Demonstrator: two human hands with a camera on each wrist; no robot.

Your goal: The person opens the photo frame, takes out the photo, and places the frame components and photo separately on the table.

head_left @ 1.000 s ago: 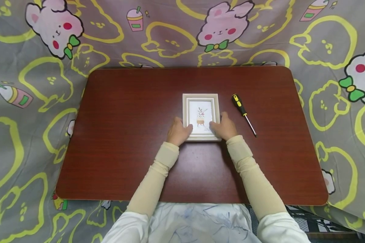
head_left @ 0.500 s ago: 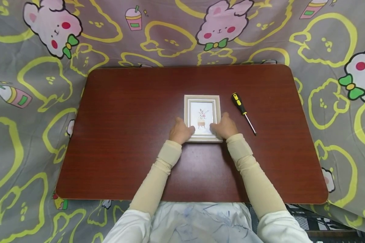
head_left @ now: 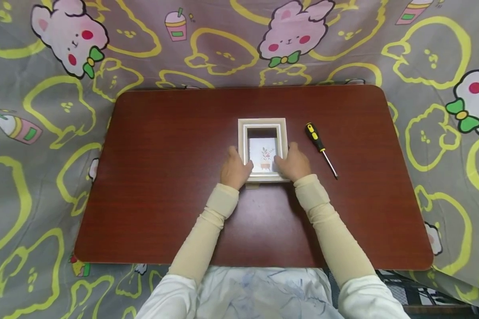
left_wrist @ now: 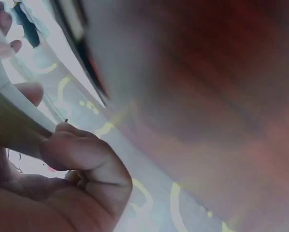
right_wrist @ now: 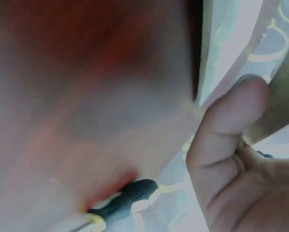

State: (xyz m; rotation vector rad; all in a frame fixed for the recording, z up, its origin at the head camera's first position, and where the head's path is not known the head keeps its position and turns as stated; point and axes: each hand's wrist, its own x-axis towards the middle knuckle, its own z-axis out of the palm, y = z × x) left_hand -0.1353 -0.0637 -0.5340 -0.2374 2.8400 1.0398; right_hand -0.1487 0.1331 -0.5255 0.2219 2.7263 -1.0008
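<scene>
A cream picture frame (head_left: 262,122) is held by its two sides over the middle of the table. My left hand (head_left: 234,169) grips its left side, thumb on the front, and my right hand (head_left: 295,165) grips the right side likewise. Through the opening, a white print (head_left: 258,153) of a potted plant sits low, with dark table showing above it. A small pale edge (head_left: 252,186) sticks out below the frame's bottom. Both wrist views show fingers curled at the frame's edge, the frame side (left_wrist: 14,126) in the left and the frame side (right_wrist: 285,94) in the right.
A black-and-yellow screwdriver (head_left: 314,136) lies right of the frame, its tip toward the person. The reddish-brown table (head_left: 163,177) has rounded corners. A patterned grey cloth (head_left: 223,48) hangs behind and around it.
The frame has risen and shifted slightly away from the person. The print, which filled the opening before, now sits lower in it, with a dark gap above. Both hands keep their grip.
</scene>
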